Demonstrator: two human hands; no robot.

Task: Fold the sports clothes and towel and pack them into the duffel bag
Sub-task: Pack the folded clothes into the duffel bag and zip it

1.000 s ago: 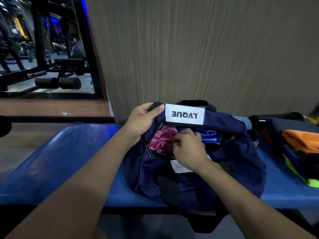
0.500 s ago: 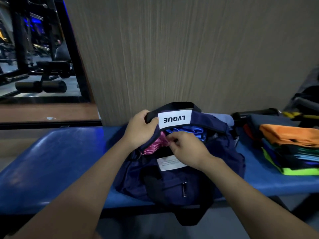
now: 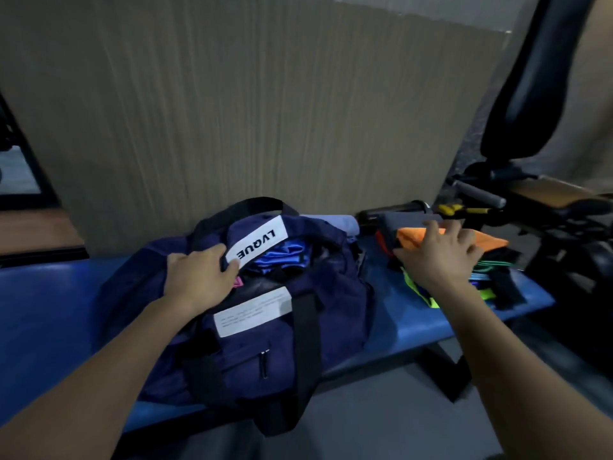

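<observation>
A navy duffel bag (image 3: pixel 331 293) with a white LVQUE label lies open on the blue bench (image 3: pixel 49 310). Blue cloth (image 3: pixel 282 257) and a sliver of pink cloth (image 3: pixel 237 281) show inside it. My left hand (image 3: pixel 199 277) grips the bag's near rim by the label. To the right a stack of folded sports clothes (image 3: pixel 484 277) has an orange piece (image 3: pixel 491 241) on top, with green, blue and black layers below. My right hand (image 3: pixel 438 257) lies spread on that stack, fingers straight over the orange piece.
A wood-grain wall panel (image 3: pixel 248 111) stands right behind the bench. Black gym equipment with a padded seat (image 3: pixel 530 94) and handles crowds the right side. A light blue cloth (image 3: pixel 341 224) lies behind the bag. Grey floor lies below the bench front.
My right hand has left the bag's opening and moved right onto the clothes stack. The view has swung right. My left hand still holds the bag's rim.
</observation>
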